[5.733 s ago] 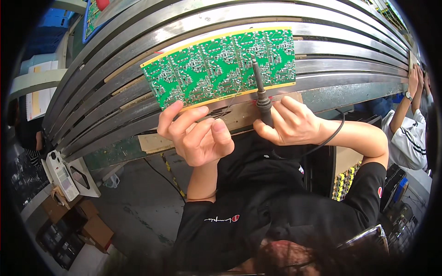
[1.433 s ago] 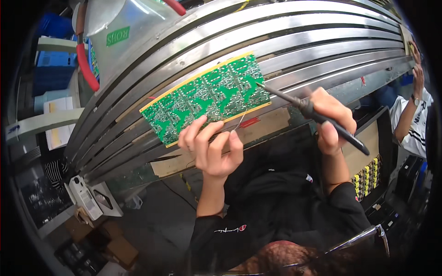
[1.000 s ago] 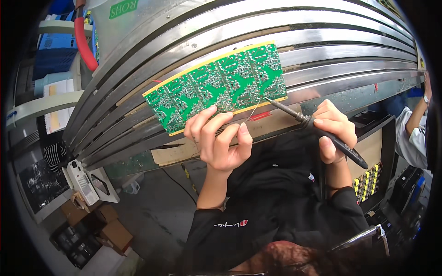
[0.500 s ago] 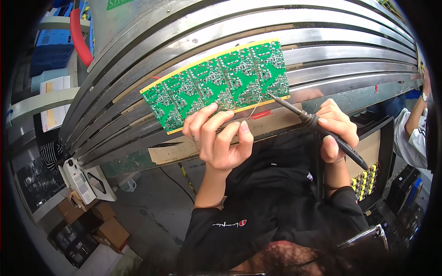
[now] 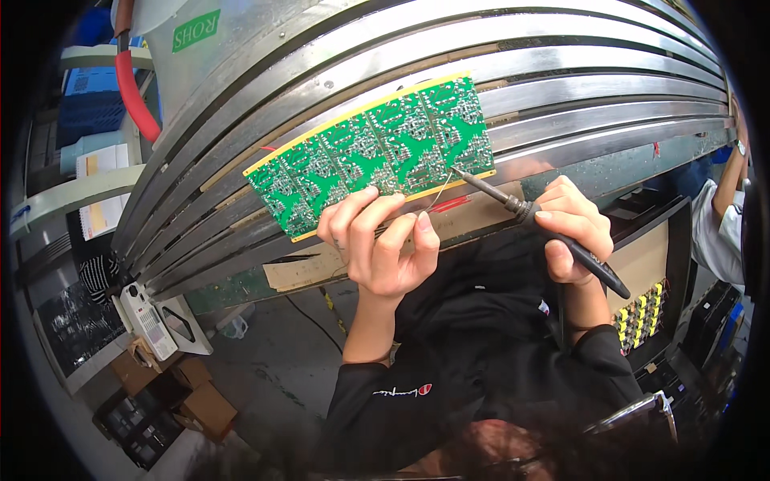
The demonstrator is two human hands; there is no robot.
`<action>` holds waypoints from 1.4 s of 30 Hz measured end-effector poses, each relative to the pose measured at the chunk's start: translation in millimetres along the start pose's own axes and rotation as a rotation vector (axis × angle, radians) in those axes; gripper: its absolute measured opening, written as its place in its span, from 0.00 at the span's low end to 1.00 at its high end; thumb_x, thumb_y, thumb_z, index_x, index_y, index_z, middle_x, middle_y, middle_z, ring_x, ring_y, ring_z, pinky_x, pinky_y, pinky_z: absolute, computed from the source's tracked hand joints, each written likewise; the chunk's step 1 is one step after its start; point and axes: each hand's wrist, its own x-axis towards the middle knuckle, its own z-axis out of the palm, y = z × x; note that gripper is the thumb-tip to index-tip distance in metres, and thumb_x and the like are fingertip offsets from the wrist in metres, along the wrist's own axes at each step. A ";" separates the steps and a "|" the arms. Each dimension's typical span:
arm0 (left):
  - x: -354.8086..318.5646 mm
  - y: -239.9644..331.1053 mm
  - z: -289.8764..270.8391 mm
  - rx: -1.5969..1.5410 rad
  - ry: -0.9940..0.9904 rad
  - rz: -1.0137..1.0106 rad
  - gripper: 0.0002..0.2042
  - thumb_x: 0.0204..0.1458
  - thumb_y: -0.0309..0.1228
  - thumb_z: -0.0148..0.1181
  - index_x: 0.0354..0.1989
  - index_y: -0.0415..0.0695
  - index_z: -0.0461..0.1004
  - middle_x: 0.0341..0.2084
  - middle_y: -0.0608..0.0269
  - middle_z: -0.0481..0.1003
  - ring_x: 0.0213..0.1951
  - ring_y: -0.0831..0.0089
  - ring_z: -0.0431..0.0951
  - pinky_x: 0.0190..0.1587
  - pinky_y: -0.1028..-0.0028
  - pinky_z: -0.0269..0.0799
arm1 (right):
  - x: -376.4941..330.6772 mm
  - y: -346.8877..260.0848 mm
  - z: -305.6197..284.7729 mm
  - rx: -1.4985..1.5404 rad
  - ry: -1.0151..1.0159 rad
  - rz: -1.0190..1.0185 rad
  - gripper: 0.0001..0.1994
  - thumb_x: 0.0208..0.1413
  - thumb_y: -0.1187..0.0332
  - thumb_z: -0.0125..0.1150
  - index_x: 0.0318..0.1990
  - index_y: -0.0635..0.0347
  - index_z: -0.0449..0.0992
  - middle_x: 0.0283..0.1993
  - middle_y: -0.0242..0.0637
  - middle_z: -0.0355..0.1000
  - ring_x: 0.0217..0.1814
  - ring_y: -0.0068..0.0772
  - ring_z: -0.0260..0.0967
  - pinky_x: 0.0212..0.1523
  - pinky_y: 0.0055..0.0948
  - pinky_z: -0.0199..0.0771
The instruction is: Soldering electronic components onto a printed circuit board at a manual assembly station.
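The printed circuit board (image 5: pixel 377 152) lies slantwise across the long metal rails (image 5: pixel 593 86), its yellow-bordered lower edge facing the person and a cardboard strip (image 5: pixel 309 271) below it, while the rails run on past its right end. The left hand (image 5: pixel 381 248) is just below that edge, outer fingertips against the board, thumb and forefinger pinching solder wire (image 5: pixel 439 195). Right of it, the right hand (image 5: pixel 573 228) grips a soldering iron (image 5: pixel 521 208) whose tip meets the board's lower right part near the wire's end; exact contact cannot be told.
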 end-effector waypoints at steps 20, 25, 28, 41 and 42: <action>7.5 33.3 -17.6 0.011 -0.151 -0.245 0.09 0.45 0.24 0.69 0.35 0.48 0.81 0.32 0.67 0.72 0.36 0.67 0.72 0.46 0.65 0.65 | 6.9 -8.2 -17.6 -0.071 0.064 -0.037 0.11 0.51 0.69 0.63 0.38 0.67 0.82 0.29 0.42 0.75 0.27 0.36 0.68 0.33 0.34 0.69; 9.4 32.9 -7.0 0.008 -0.151 -0.125 0.09 0.44 0.23 0.69 0.35 0.48 0.82 0.29 0.68 0.68 0.34 0.67 0.71 0.45 0.65 0.65 | 0.2 -5.9 -25.2 -0.041 0.116 0.003 0.11 0.50 0.69 0.62 0.38 0.67 0.81 0.29 0.43 0.75 0.27 0.37 0.68 0.34 0.35 0.69; 12.6 32.4 2.4 0.007 -0.108 -0.064 0.09 0.44 0.23 0.69 0.35 0.48 0.82 0.28 0.68 0.67 0.34 0.67 0.71 0.45 0.64 0.65 | -2.3 -5.2 -26.4 -0.039 0.108 0.013 0.11 0.50 0.69 0.61 0.38 0.67 0.81 0.29 0.43 0.75 0.27 0.37 0.67 0.34 0.35 0.69; 25.6 28.2 11.2 -0.010 -0.093 -0.043 0.09 0.43 0.22 0.68 0.33 0.48 0.78 0.31 0.68 0.73 0.41 0.63 0.76 0.52 0.60 0.65 | 0.5 0.4 -27.5 -0.050 0.121 0.008 0.13 0.54 0.64 0.57 0.39 0.66 0.79 0.29 0.44 0.75 0.27 0.36 0.65 0.36 0.39 0.66; 27.8 26.8 10.7 -0.011 -0.105 -0.045 0.09 0.43 0.22 0.68 0.33 0.48 0.78 0.31 0.68 0.73 0.41 0.62 0.76 0.52 0.60 0.65 | 1.2 1.0 -27.3 -0.038 0.142 0.011 0.14 0.54 0.64 0.57 0.40 0.66 0.79 0.28 0.44 0.75 0.27 0.36 0.65 0.36 0.39 0.66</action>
